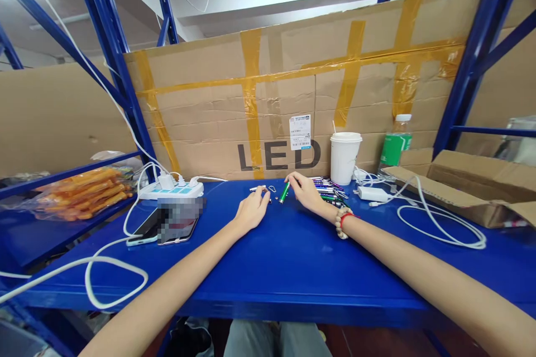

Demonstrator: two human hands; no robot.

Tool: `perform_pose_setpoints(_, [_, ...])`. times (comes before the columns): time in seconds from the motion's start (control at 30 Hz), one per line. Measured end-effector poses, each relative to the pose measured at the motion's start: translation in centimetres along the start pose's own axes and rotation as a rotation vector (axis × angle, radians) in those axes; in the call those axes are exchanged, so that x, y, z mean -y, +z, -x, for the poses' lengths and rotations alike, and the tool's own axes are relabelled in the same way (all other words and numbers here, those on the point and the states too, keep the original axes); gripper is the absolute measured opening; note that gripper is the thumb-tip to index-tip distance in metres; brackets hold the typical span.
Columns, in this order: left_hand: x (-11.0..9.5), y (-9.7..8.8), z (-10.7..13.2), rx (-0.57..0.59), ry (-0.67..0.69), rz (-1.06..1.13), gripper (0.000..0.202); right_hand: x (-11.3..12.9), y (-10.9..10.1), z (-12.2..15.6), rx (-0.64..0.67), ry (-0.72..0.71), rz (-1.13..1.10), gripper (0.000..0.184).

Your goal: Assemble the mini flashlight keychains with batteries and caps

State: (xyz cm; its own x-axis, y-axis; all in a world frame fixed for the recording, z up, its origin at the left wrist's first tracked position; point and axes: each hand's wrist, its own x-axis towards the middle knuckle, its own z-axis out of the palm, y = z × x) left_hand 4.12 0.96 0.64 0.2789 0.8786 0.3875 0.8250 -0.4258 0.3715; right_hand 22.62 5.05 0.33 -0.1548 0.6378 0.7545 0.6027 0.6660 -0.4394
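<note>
Near the middle of the frame, at the far part of the blue table (268, 268), both hands rest close together. The left hand (251, 209) lies palm down just left of centre. Its fingers (263, 192) are bent towards a small silver part (254, 188) and a little metal ring (272, 188), but at this size I cannot tell whether they pinch either one.

The right hand (307, 192) sits just right of centre, with a bead bracelet (341, 222) on its wrist. Its fingertips are at the upper end of a green pen (285, 191), which lies on the table between the two hands, slanting up to the right. The fingers are loosely curled, and whether they grip the pen or only touch it cannot be told.

Just to the right of that hand is a heap of coloured pens (329, 188). Behind it stands a white lidded cup (344, 157), and further right a green-labelled bottle (396, 145).

A taped cardboard sheet marked LED (272, 111) stands along the back. At the left of the frame are a white power strip (171, 189) and a phone (167, 224). At the right are a white charger (372, 194), its looped cable (439, 223) and an open cardboard box (469, 184).
</note>
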Motion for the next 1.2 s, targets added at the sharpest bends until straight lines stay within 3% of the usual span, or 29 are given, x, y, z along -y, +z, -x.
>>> perform_pose_setpoints(0.1, [0.1, 0.1, -0.1, 0.021, -0.003, 0.005, 0.033, -0.8, -1.3, -0.3, -0.084, 0.058, 0.077, 0.039])
perform_pose_setpoints(0.23, [0.0, 0.1, -0.2, 0.035, -0.007, -0.002, 0.032, -1.0, -2.9, -0.8, -0.094, 0.091, 0.247, 0.038])
perform_pose_setpoints(0.37, [-0.1, 0.1, -0.2, 0.042, -0.007, -0.025, 0.032, -0.5, -3.9, -1.6, 0.067, 0.034, 0.463, 0.029])
perform_pose_setpoints(0.53, [-0.3, 0.1, -0.2, 0.047, -0.004, -0.057, 0.034, -0.4, -4.9, -1.8, 0.301, -0.045, 0.535, 0.028])
perform_pose_setpoints(0.87, [-0.2, 0.3, -0.3, 0.05, -0.004, -0.054, 0.033, -1.6, -9.1, 2.0, 0.684, -0.086, 0.626, 0.025])
perform_pose_setpoints(1.07, [0.0, 0.4, -0.3, -0.003, -0.033, -0.089, 0.033, -0.8, -9.7, 1.5, 0.695, -0.131, 0.703, 0.023])
perform_pose_setpoints(1.2, [0.3, 0.5, -0.4, -0.031, -0.035, -0.117, 0.032, -0.3, -9.6, 0.6, 0.581, -0.145, 0.698, 0.036])
